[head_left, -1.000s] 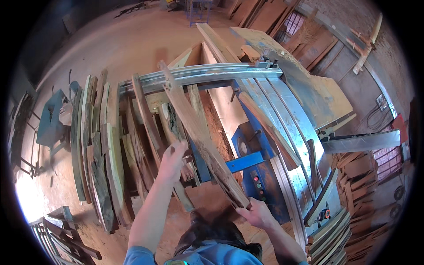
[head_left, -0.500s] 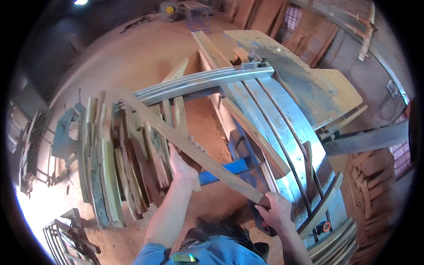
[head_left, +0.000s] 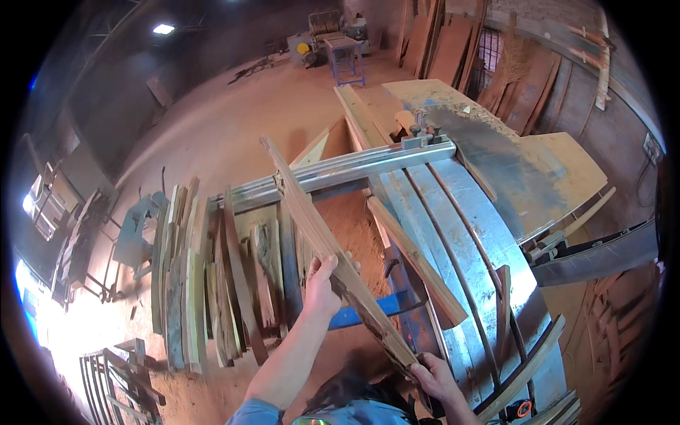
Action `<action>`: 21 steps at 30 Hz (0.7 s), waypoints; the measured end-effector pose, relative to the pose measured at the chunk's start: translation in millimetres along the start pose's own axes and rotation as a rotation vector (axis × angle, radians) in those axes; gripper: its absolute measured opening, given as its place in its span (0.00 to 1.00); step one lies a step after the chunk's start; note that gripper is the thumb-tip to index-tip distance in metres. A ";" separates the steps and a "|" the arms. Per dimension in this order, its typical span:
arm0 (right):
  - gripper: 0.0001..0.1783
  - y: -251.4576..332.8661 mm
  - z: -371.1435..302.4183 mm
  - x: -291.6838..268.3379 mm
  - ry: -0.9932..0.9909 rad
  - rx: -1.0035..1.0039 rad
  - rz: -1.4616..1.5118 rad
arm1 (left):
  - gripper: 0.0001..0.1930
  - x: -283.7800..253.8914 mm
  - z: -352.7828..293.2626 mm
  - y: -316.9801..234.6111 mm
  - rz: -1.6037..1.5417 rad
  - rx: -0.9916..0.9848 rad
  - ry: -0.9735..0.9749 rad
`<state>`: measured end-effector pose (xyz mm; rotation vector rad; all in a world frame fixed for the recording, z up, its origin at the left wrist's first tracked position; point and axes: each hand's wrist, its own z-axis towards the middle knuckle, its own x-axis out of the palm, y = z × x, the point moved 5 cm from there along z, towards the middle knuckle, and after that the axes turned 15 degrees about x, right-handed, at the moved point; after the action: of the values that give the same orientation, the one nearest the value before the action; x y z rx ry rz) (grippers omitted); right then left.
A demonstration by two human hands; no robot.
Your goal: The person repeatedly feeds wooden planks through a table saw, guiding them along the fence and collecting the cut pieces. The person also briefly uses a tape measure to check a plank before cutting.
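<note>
A long wooden board (head_left: 319, 230) with a rough, dark edge slants across the middle, its far end raised over the metal fence. My left hand (head_left: 322, 289) is closed on it near the middle, thumb on top. At the near end my right hand (head_left: 434, 379) grips the same board. Just left of it, several rough wooden strips (head_left: 191, 276) stand side by side in a row. Beyond my right hand lies the sliding metal table (head_left: 460, 234) of a saw, with a loose wooden strip (head_left: 418, 262) along its left side.
A metal fence (head_left: 340, 166) crosses in front, with a long plank (head_left: 354, 117) beyond it. A dusty worktop (head_left: 524, 163) lies to the right. Curved offcuts (head_left: 524, 368) rest near the table's lower right. Large boards (head_left: 453, 49) lean on the back wall.
The board has swung to a steeper slant, its far end moving right, and turned so its rough edge shows. Both hands keep hold of it. The whole view has tilted upward.
</note>
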<state>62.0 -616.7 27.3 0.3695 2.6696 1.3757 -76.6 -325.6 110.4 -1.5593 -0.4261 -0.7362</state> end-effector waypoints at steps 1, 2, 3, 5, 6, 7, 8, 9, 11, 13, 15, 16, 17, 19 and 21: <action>0.17 10.7 -4.0 2.9 -0.002 0.000 0.014 | 0.13 8.5 2.3 1.8 -0.016 -0.004 0.010; 0.18 2.3 6.6 3.0 -0.004 -0.004 0.008 | 0.14 17.5 6.4 3.8 -0.033 -0.009 0.022; 0.19 6.9 10.5 5.3 -0.010 -0.010 -0.001 | 0.16 23.8 8.4 7.0 -0.039 -0.026 0.012; 0.23 19.1 17.7 12.5 -0.027 0.018 -0.036 | 0.14 31.4 34.1 6.2 0.004 0.046 0.118; 0.23 33.9 24.5 9.6 -0.093 -0.144 -0.140 | 0.13 30.0 44.6 6.1 0.026 0.075 0.153; 0.24 41.1 34.7 6.3 -0.164 -0.292 -0.244 | 0.13 33.5 54.7 3.8 0.109 0.070 0.076; 0.24 44.7 38.1 5.3 -0.229 -0.417 -0.350 | 0.14 25.8 81.6 10.4 0.061 -0.022 0.095; 0.20 44.6 42.6 2.2 -0.209 -0.296 -0.246 | 0.14 14.1 107.5 19.7 0.007 -0.129 0.108; 0.15 56.8 41.1 -12.2 -0.261 -0.216 -0.152 | 0.14 29.7 141.7 16.6 0.120 -0.017 0.126; 0.15 67.8 50.0 -19.2 -0.305 -0.240 -0.226 | 0.13 54.6 156.5 -5.1 0.204 0.056 0.112; 0.18 82.2 70.0 -8.8 -0.322 -0.332 -0.428 | 0.13 49.2 186.2 -9.8 0.170 0.037 0.136; 0.19 89.1 81.6 0.5 -0.326 -0.381 -0.528 | 0.14 43.4 200.2 -13.2 0.154 0.030 0.147; 0.17 92.0 95.4 11.7 -0.370 -0.445 -0.633 | 0.14 34.1 214.8 -13.6 0.152 0.038 0.148; 0.18 95.1 132.5 32.5 -0.366 -0.540 -0.783 | 0.14 24.3 239.2 -13.3 0.159 0.007 0.155; 0.22 97.8 165.3 49.3 -0.376 -0.644 -0.937 | 0.14 21.1 251.4 -19.5 0.174 -0.018 0.134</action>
<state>65.5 -419.1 11.3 -0.5578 1.5731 1.4766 -23.1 -80.0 139.7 -1.5322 -0.1823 -0.7058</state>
